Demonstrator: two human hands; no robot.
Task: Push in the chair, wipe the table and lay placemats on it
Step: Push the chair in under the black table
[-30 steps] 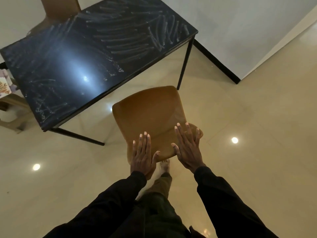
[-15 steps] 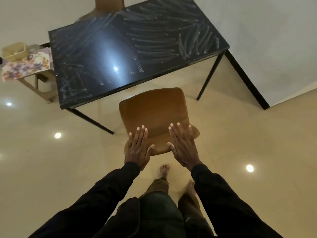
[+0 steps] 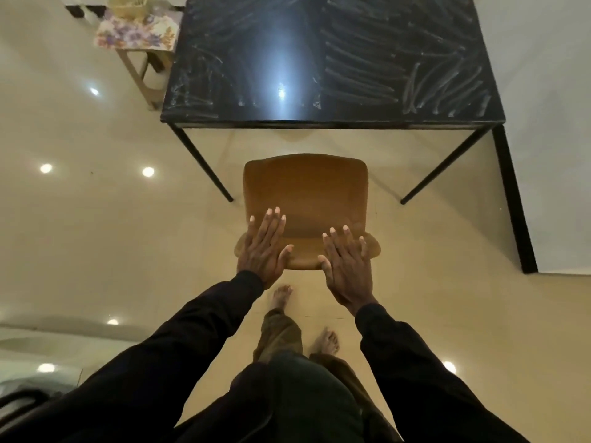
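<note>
Facing the table (image 3: 332,124) squarely, the chair (image 3: 305,199) has both flat, unclenched hands (image 3: 263,247) (image 3: 347,266) on its backrest.

I can't see the chair (image 3: 305,193) legs; the seat hides them. The table's (image 3: 332,123) far end is cut off.

Chair (image 3: 305,199): now squared to the table's near edge, no longer angled; its front sits between the two near legs, closer to the edge than before.
Table (image 3: 332,123): its near edge now runs level across the view instead of slanting.
Left hand (image 3: 263,247): has shifted outward to the left corner of the backrest.
Right hand (image 3: 347,266): has moved to the right corner, fingers spread.
Side stool (image 3: 140,36): its flowered top has come further into view.
</note>
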